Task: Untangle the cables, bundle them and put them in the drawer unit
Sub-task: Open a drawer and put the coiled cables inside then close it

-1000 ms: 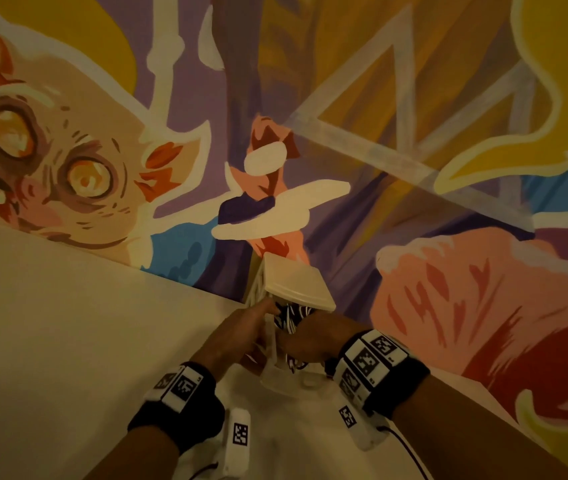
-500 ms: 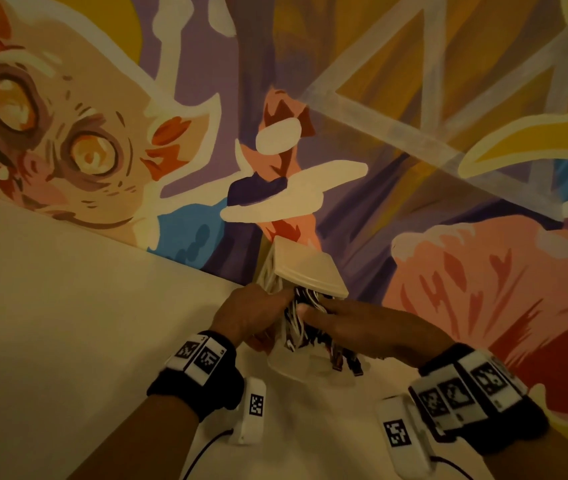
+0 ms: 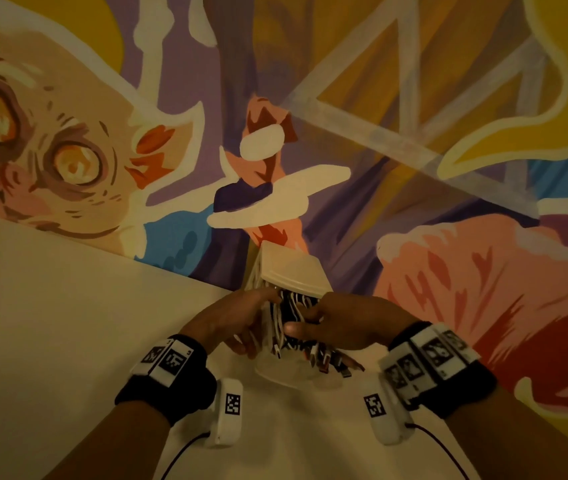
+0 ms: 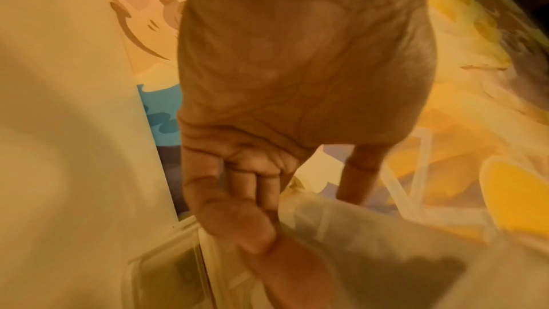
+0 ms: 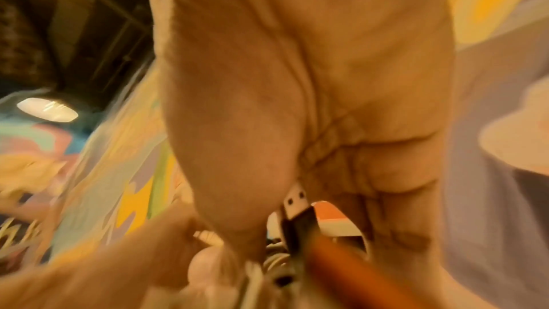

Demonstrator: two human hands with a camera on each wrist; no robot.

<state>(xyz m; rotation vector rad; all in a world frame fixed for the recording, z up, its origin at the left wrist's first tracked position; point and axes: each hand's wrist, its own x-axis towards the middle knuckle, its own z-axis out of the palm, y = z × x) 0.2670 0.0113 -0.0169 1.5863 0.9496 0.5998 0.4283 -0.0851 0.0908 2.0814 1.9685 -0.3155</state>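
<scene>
Biggest risk I see: plugs snagging on the drawer unit (image 3: 293, 271) front, so loops spill out if I shove. The cables (image 3: 293, 327), a black-and-white bunch with USB ends dangling, sit half in its open drawer at the tabletop (image 3: 68, 323) back edge. My left hand (image 3: 230, 320) and right hand (image 3: 352, 323) both grip the cables.

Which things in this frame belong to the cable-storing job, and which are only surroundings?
Part of the job:
- cables, black and white, bunched between both hands
- drawer unit, pale plastic
- open drawer under the cables
- left hand at the bundle and drawer edge
- right hand gripping the cables

Surroundings:
- table
- mural
- wrist cameras
</scene>
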